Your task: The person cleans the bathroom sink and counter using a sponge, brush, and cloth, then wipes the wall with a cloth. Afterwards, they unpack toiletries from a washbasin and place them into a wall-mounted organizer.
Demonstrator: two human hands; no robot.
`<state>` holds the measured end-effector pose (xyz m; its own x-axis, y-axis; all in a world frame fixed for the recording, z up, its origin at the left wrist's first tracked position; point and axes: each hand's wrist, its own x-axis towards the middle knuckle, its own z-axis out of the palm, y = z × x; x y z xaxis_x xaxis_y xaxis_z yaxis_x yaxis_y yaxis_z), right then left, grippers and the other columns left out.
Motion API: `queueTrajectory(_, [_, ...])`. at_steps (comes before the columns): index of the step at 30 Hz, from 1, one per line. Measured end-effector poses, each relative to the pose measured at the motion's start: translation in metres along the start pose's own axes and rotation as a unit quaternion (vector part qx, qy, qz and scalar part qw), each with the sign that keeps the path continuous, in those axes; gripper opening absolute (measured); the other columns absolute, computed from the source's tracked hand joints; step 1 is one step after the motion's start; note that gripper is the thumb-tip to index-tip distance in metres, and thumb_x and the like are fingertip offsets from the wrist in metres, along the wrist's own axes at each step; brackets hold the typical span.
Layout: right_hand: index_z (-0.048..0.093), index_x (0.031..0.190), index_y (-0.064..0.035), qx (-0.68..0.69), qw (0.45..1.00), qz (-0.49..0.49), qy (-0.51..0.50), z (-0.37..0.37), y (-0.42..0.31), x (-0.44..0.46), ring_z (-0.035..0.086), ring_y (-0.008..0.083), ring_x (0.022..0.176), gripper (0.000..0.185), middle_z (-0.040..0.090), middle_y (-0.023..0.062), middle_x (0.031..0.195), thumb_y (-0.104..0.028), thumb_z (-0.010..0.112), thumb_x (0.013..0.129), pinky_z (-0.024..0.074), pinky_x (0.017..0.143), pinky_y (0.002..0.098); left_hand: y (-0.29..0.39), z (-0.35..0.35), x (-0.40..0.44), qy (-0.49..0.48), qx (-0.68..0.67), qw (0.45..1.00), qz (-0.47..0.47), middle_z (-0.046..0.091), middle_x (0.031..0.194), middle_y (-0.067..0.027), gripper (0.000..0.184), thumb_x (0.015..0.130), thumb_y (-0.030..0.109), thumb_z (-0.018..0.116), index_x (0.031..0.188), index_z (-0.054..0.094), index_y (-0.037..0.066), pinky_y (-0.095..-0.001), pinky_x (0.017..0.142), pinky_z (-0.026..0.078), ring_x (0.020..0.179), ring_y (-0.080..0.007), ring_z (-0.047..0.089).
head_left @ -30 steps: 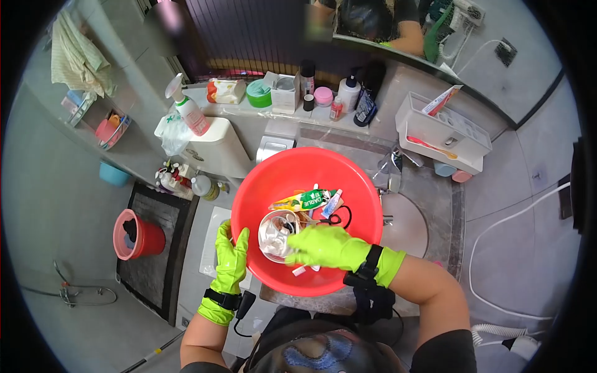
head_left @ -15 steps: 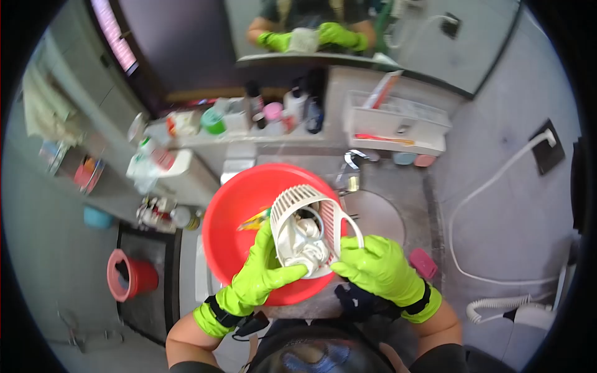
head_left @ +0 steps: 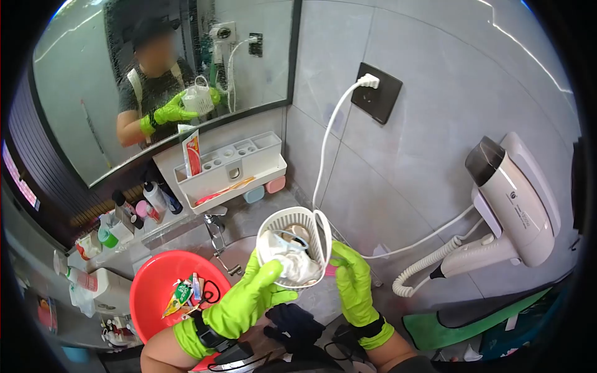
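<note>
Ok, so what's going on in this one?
The gloved left hand holds a white basket with crumpled white material inside. The gloved right hand is open close beside the basket; whether it touches is hard to tell. The red basin sits off to the left, with a tube among other items in it.

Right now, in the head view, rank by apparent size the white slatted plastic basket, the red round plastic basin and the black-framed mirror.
1. Mirror
2. Basin, partly hidden
3. Basket, held in the left hand
</note>
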<state>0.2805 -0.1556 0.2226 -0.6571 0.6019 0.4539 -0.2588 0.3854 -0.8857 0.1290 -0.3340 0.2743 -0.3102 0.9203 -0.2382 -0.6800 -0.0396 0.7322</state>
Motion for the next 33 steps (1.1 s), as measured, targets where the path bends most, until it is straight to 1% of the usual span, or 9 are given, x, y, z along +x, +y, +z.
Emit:
queueTrajectory(6, [0.064,0.119,0.0016,-0.047,0.991,0.125,0.014,-0.020,0.004,-0.013,0.064,0.0172,0.096,0.025,0.066,0.0113,0.114,-0.012,0.061,0.098,0.0524,0.084,0.0299,-0.032,-0.007,0.010,0.065,-0.066,0.994,-0.052,0.050,0.142,0.0007,0.059,0.100,0.030,0.059,0.152,0.031,0.024,-0.0362,0.095,0.050,0.125,-0.0179,0.054])
queueTrajectory(12, [0.047,0.145,-0.0169,-0.232,0.867,0.131,-0.420,0.002,0.045,-0.062,0.040,0.0453,0.135,0.077,0.043,0.0255,0.147,-0.043,0.077,0.080,0.0323,0.112,0.0504,-0.035,-0.065,-0.035,0.217,-0.116,0.958,0.147,0.060,0.133,-0.0069,0.053,0.097,0.037,0.061,0.141,0.048,0.011,-0.0396,0.092,0.054,0.119,-0.0256,0.059])
queueTrajectory(15, [0.046,0.146,-0.0219,-0.223,0.806,0.027,-0.548,0.022,0.069,-0.099,0.033,0.0531,0.136,0.083,0.037,0.0261,0.150,-0.041,0.081,0.073,0.0282,0.113,0.0544,-0.028,-0.108,-0.095,0.314,-0.127,0.924,0.178,0.057,0.137,-0.0082,0.057,0.094,0.040,0.062,0.141,0.048,0.012,-0.0424,0.090,0.056,0.124,-0.0277,0.056])
queueTrajectory(20, [0.066,0.121,-0.0144,-0.177,0.853,-0.063,-0.487,0.022,0.135,-0.126,0.049,0.0418,0.126,0.051,0.053,0.0160,0.139,-0.015,0.078,0.071,0.0391,0.105,0.0516,-0.037,-0.163,-0.183,0.410,-0.013,0.910,0.062,0.061,0.130,-0.0116,0.051,0.093,0.023,0.064,0.139,0.048,0.006,-0.0425,0.089,0.058,0.113,-0.0297,0.063])
queueTrajectory(23, [0.061,0.122,-0.0046,0.021,0.905,0.245,-0.347,0.027,0.124,-0.112,0.060,0.0273,0.111,0.046,0.061,0.0134,0.121,-0.004,0.076,0.079,0.0486,0.096,0.0389,-0.066,-0.208,-0.213,0.388,0.053,0.920,0.032,0.061,0.126,-0.0154,0.048,0.092,0.014,0.061,0.137,0.048,0.001,-0.0449,0.087,0.059,0.111,-0.0311,0.064])
queueTrajectory(28, [0.055,0.131,0.0000,0.120,0.936,0.289,-0.160,0.030,0.098,-0.053,0.061,0.0149,0.106,0.050,0.065,0.0074,0.117,-0.015,0.074,0.088,0.0498,0.091,0.0292,-0.056,-0.176,-0.200,0.426,0.087,0.900,0.025,0.061,0.125,-0.0180,0.047,0.091,0.011,0.054,0.136,0.048,-0.001,-0.0403,0.090,0.057,0.109,-0.0300,0.065])
queueTrajectory(30, [0.058,0.128,0.0014,0.167,0.951,0.219,-0.142,0.037,0.087,-0.035,0.065,0.0164,0.100,0.048,0.067,0.0088,0.114,-0.028,0.070,0.092,0.0532,0.085,0.0295,-0.087,-0.188,-0.205,0.542,0.167,0.806,0.168,0.052,0.137,-0.0174,0.058,0.093,0.014,0.061,0.145,0.039,-0.001,-0.0382,0.103,0.047,0.122,-0.0282,0.056])
queueTrajectory(32, [0.060,0.126,0.0016,0.280,0.900,0.298,-0.150,0.042,0.060,-0.018,0.067,0.0183,0.095,0.048,0.068,0.0099,0.111,-0.034,0.066,0.094,0.0548,0.083,0.0305,-0.054,-0.141,-0.185,0.550,0.626,0.526,0.175,0.047,0.141,-0.0189,0.063,0.095,0.018,0.063,0.146,0.035,-0.004,-0.0368,0.104,0.044,0.126,-0.0261,0.050])
queueTrajectory(33, [0.061,0.124,0.0016,0.336,0.866,0.336,-0.154,0.045,0.051,-0.013,0.068,0.0192,0.093,0.049,0.069,0.0104,0.110,-0.037,0.064,0.095,0.0555,0.082,0.0311,-0.050,-0.111,-0.168,0.533,0.547,0.607,0.220,0.043,0.144,-0.0195,0.066,0.095,0.019,0.064,0.148,0.031,-0.003,-0.0387,0.106,0.042,0.129,-0.0281,0.048])
